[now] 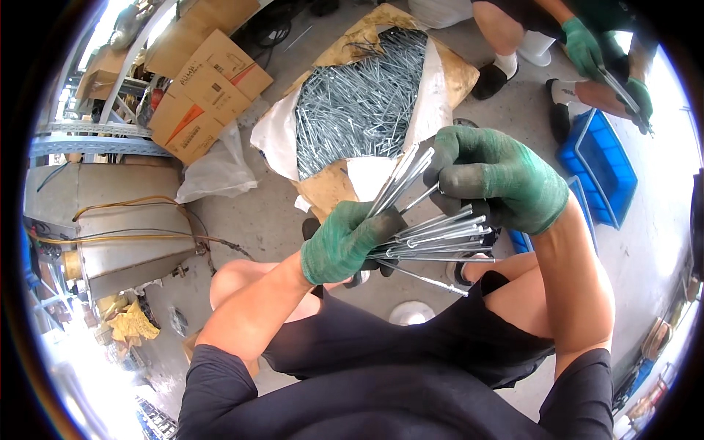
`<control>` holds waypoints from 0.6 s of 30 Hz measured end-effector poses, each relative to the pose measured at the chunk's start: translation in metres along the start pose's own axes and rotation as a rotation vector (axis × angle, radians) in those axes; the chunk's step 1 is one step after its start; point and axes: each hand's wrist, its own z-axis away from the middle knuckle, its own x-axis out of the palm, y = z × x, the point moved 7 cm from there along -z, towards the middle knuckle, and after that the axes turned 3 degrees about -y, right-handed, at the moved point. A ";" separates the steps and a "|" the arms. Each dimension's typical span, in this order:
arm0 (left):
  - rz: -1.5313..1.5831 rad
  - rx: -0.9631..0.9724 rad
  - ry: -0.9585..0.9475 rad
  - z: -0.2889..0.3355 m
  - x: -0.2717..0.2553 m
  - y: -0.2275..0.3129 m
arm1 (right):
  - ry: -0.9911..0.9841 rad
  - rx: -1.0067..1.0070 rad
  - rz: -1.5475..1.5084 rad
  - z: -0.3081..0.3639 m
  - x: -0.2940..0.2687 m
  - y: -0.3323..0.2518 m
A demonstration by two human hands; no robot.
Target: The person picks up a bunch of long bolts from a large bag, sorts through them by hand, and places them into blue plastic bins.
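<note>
My left hand [352, 238], in a green glove with dark fingertips, is closed around a fanned bunch of thin metal rods [444, 233]. Some of the rods point up between thumb and fingers, while others stick out to the right, a few with small hooked ends. My right hand [506, 176], gloved the same way, pinches the end of a single metal rod [422, 198] that slants out of the left hand. Beyond both hands lies an open sack [275, 139] heaped with a tangle of similar metal rods [363, 99].
Cardboard boxes [209, 95] and a clear plastic bag [216, 169] are at the left, beside a metal cabinet [132, 220] with cables. A blue crate [601, 172] stands at the right. Past it, another person's gloved hands [584, 48] hold metal rods.
</note>
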 end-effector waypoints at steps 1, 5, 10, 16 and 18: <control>0.001 0.017 -0.006 0.000 0.000 0.002 | 0.007 0.024 0.002 0.001 0.003 -0.001; -0.047 0.025 -0.027 -0.002 0.001 -0.002 | -0.015 0.079 0.007 0.004 0.005 0.001; -0.136 -0.026 -0.047 0.002 -0.005 -0.014 | -0.013 0.138 0.123 0.010 0.005 -0.008; -0.104 -0.001 -0.039 -0.002 0.000 -0.017 | 0.045 0.009 0.236 0.013 -0.005 -0.022; -0.067 -0.021 -0.032 -0.002 0.002 -0.015 | 0.062 -0.043 0.250 0.014 -0.004 -0.025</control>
